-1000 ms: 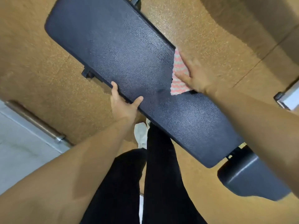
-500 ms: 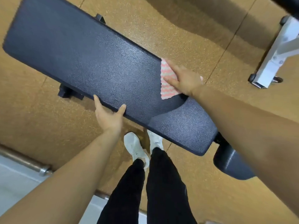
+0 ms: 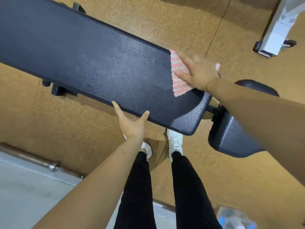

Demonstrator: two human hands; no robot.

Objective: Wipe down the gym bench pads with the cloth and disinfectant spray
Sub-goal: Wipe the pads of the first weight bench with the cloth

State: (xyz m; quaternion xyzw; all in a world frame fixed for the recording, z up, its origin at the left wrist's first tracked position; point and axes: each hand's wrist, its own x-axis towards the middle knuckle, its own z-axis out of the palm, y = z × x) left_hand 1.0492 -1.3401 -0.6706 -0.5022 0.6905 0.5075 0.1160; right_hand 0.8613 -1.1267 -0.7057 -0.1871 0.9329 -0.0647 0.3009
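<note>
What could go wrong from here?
1. The cloth overhangs the pad's far edge under the flat right hand; it might slip off.
2. What looks like a bottle, blurred, sits on the floor beside the legs; a step back could knock it over.

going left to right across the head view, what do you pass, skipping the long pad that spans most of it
metal bar → left hand → cloth → right hand → seat pad → white frame
</note>
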